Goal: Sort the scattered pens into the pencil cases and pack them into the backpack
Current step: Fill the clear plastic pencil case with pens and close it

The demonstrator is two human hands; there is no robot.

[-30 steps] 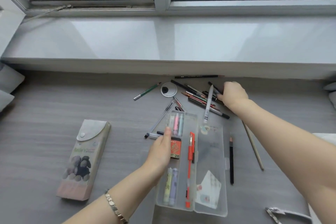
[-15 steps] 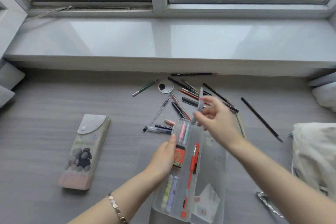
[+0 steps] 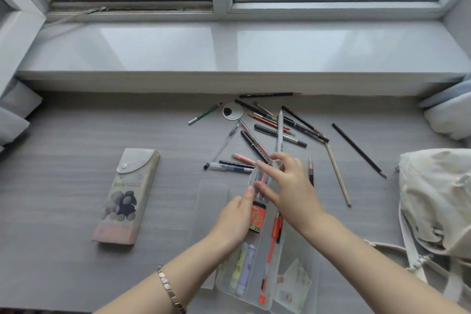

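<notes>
A clear plastic pencil case lies open near the front, with highlighters, an orange pen and a 2B lead box inside. My left hand rests with straight fingers on its left edge. Over the case's far end my right hand pinches a white pen, whose free end points away from me. Several scattered pens and pencils lie beyond the case. A grey pouch case printed with stones lies shut at the left. The cream backpack sits at the right edge.
A long black pencil and a wooden stick lie between the pile and the backpack. A green pencil and a round cable grommet sit near the window sill. Pillows lie at both far corners.
My right hand lifted the white pen out of the pile and brought it back over the clear case's far end. My left hand stayed on the case.
</notes>
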